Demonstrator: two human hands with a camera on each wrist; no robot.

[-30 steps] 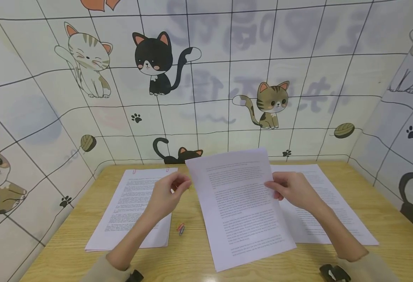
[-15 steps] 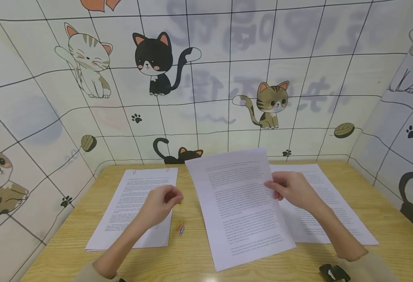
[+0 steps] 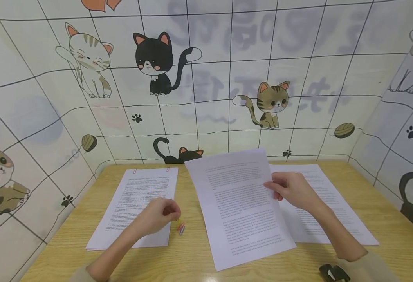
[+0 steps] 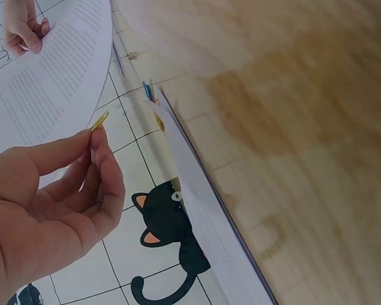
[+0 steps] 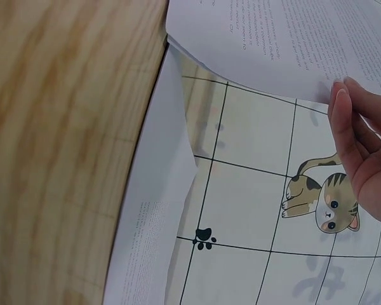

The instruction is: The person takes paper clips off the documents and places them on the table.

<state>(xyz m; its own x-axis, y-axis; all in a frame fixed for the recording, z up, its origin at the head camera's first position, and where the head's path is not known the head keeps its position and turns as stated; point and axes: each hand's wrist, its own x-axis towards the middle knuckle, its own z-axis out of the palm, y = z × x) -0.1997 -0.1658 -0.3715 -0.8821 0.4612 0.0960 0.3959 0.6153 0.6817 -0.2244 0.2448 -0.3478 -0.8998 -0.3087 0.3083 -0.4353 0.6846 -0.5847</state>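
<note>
Left wrist view: left hand (image 4: pixel 44 222) had a yellow paper clip (image 4: pixel 100 121) pinched between thumb and fingertips, clear of the counter (image 4: pixel 273 95). Left paper stack (image 4: pixel 197 197) showed edge-on past it, with small blue and red bits poking up at its edge. Cat-print wall covering (image 4: pixel 133 127) behind.

Head view: left hand was low over the right edge of the left paper stack, just beside two loose paper clips (image 3: pixel 181 228), one reddish, one blue-grey, on bare wood. Two red paper clips (image 3: pixel 151 170) sat on that stack's top edge. Right hand (image 3: pixel 294 190) pinched a printed page (image 3: pixel 241 211) by its right side, raised and tilted between left stack and right-hand paper (image 3: pixel 305 227), partly covering the latter. Beige sleeve (image 3: pixel 365 268) on that arm.

Right wrist view: thumb and fingers narrow on the printed page's edge. Lower corner hung close to the counter; couldn't tell if touching. Right-hand paper lay edge-on, one corner lifted.
</note>
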